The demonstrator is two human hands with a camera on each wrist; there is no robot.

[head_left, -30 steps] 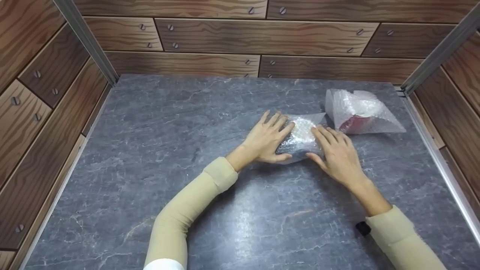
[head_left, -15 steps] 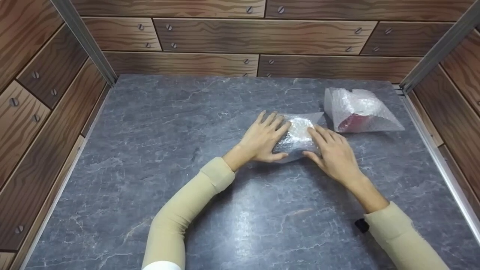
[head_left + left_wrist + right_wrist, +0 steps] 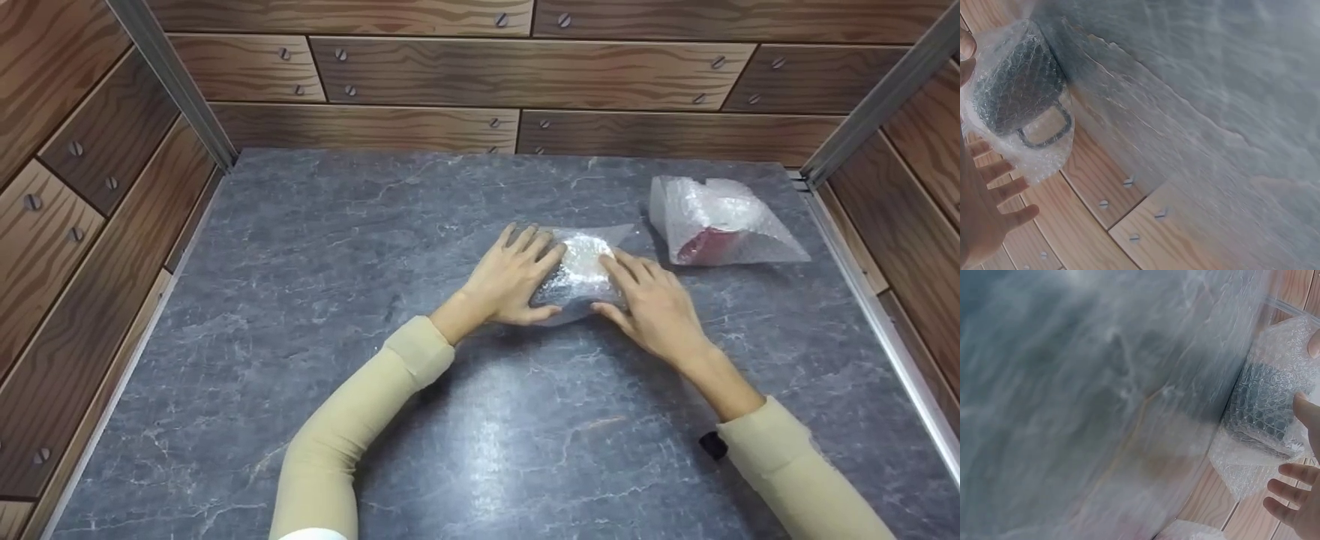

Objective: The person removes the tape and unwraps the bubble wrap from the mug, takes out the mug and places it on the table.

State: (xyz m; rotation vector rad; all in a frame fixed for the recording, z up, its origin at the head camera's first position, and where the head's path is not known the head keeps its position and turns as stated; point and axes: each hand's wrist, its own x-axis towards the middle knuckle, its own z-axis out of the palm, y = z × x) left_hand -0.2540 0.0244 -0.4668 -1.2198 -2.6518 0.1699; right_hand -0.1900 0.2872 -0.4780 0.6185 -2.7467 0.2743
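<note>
A dark mug in clear bubble wrap [image 3: 583,264] lies on the grey marbled tabletop, between my two hands. Its handle shows through the wrap in the left wrist view, where the mug [image 3: 1019,93] looks dark. My left hand [image 3: 508,279] rests against the left side of the bundle with fingers spread and nearly straight. On the right side, my right hand [image 3: 654,300] touches the wrap with extended fingers, the thumb apart along the near side. The right wrist view has the wrapped mug [image 3: 1264,405] beside the thumb and fingers [image 3: 1286,492].
A second bubble-wrapped bundle [image 3: 724,221] with something red inside stands at the back right, a short way from the first. Wood-patterned walls [image 3: 525,75] with metal corner posts enclose the back and sides of the tabletop [image 3: 262,300].
Both hands have slid the wrapped mug slightly to the left, widening the gap to the second bundle. That second bundle has not moved.
</note>
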